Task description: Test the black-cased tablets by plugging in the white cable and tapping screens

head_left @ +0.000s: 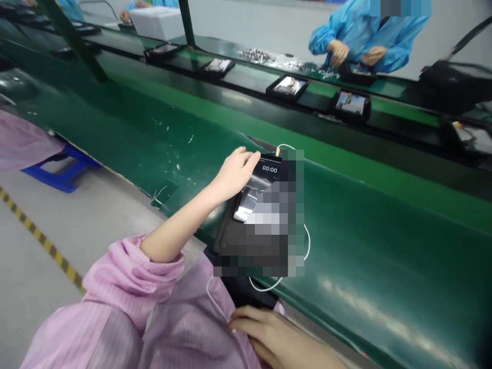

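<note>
My left hand (238, 171) rests at the upper left edge of a dark device (271, 169) whose screen reads 00:00, its fingers loosely spread over the edge. The device lies on a black tray or case (238, 238) on the green bench. Pixelation hides the right part of both. A white cable (308, 241) loops out on the right and below. My right hand (265, 328) lies low against the pink garment, fingers slightly bent near the cable; whether it holds the cable cannot be made out.
Beyond the green bench (126, 118), a line carries black trays with devices (288, 86). Across it, a person in blue (369, 36) handles a tray. A blue stool (63, 171) and a white box (157, 23) stand leftward.
</note>
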Available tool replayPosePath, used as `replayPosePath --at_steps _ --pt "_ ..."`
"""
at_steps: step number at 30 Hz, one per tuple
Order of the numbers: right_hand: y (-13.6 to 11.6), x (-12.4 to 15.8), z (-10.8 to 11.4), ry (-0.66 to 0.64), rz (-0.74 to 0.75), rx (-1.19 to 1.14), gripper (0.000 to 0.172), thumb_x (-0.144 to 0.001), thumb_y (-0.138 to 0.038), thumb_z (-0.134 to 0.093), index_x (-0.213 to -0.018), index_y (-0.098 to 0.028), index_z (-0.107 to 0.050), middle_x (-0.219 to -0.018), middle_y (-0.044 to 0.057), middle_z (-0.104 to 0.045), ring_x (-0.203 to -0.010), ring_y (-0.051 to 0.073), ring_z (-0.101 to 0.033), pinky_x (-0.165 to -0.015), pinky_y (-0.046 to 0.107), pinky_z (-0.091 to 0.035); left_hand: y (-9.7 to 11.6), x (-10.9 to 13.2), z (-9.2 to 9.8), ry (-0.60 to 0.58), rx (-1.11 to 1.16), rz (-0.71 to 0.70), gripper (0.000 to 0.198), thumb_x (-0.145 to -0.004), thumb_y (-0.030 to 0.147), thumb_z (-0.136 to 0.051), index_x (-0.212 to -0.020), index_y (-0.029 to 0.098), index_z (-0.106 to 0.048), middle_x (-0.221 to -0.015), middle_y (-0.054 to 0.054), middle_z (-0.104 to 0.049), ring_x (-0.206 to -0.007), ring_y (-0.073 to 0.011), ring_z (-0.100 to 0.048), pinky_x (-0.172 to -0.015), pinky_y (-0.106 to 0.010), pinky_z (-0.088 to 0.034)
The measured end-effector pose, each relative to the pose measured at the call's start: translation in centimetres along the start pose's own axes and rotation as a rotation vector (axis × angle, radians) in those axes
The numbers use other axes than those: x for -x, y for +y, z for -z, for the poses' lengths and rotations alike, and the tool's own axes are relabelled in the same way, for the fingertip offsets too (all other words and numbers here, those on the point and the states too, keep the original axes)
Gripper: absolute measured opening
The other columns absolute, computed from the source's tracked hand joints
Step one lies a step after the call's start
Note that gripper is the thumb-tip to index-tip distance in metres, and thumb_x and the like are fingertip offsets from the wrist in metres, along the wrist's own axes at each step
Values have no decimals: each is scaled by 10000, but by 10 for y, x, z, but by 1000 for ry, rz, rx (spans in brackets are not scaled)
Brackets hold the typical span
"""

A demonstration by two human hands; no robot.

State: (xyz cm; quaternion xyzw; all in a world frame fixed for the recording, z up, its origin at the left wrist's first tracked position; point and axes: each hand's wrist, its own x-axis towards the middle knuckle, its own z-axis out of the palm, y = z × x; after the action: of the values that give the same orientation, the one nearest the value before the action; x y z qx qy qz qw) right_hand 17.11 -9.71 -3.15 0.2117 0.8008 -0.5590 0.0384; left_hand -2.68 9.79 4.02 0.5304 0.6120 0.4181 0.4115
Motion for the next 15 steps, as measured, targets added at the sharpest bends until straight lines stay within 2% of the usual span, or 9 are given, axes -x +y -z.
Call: replayPosePath --at_steps 1,3,4,6,8,10,13,15 --pt "4 -1 -4 46 2 29 462 -897 -39 -465 -1277 -265 -597 -1339 58 -563 -1153 189 -591 -1007 307 -460 -2 5 2 15 -82 -94 247 -892 343 -537 -945 147 -678 -1275 -114 -615 -1365 -295 -392 -1141 -388 -248" --pt "10 -3 -8 136 32 81 377 -901 -40 -485 -1172 -244 -651 -1261 60 -603 -1081 196 -616 -984 326 -471 -12 18 6 22 -236 -228 412 -879 341 -531 -1222 119 -589 -1428 -143 -493 -1418 -302 -316 -1165 -434 -203" --pt "12 -4 -9 170 57 97 340 -903 -41 -492 -1126 -231 -664 -1211 60 -624 -1038 195 -625 -966 328 -478 -20 25 6 5 -277 -242 527 -863 359 -549 -1326 109 -509 -1479 -159 -433 -1430 -315 -295 -1167 -459 -198" --pt "14 -5 -9 212 106 91 259 -934 -72 -484 -1060 -206 -666 -1112 58 -656 -965 187 -636 -923 315 -493 -37 38 6 -64 -256 -184 738 -826 415 -604 -1457 135 -344 -1554 -163 -319 -1451 -336 -249 -1169 -491 -203" --pt "15 -4 -8 246 127 58 208 -991 -165 -449 -1006 -187 -656 -1055 66 -671 -933 185 -641 -879 301 -507 -53 48 5 -139 -189 -122 889 -791 452 -649 -1519 191 -210 -1594 -145 -239 -1467 -362 -194 -1168 -523 -207" --pt "15 -1 -5 276 134 10 271 -1027 -295 -407 -957 -177 -641 -1033 80 -680 -921 186 -651 -835 290 -519 -63 55 2 -181 -145 -85 993 -762 462 -677 -1543 220 -114 -1613 -133 -182 -1476 -385 -138 -1173 -554 -179" --pt "9 9 3 309 136 -61 351 -1025 -408 -388 -915 -176 -627 -963 79 -698 -866 175 -676 -754 266 -529 -67 59 -1 -184 -152 -48 1098 -719 482 -701 -1551 190 -46 -1627 -133 -103 -1484 -399 -46 -1188 -567 -97" --pt "-1 19 12 346 148 -91 338 -1020 -410 -407 -910 -179 -628 -930 72 -703 -840 162 -685 -723 244 -530 -65 59 -3 -177 -169 -17 1129 -700 504 -710 -1551 174 -44 -1630 -138 -79 -1482 -410 -19 -1189 -567 -88"
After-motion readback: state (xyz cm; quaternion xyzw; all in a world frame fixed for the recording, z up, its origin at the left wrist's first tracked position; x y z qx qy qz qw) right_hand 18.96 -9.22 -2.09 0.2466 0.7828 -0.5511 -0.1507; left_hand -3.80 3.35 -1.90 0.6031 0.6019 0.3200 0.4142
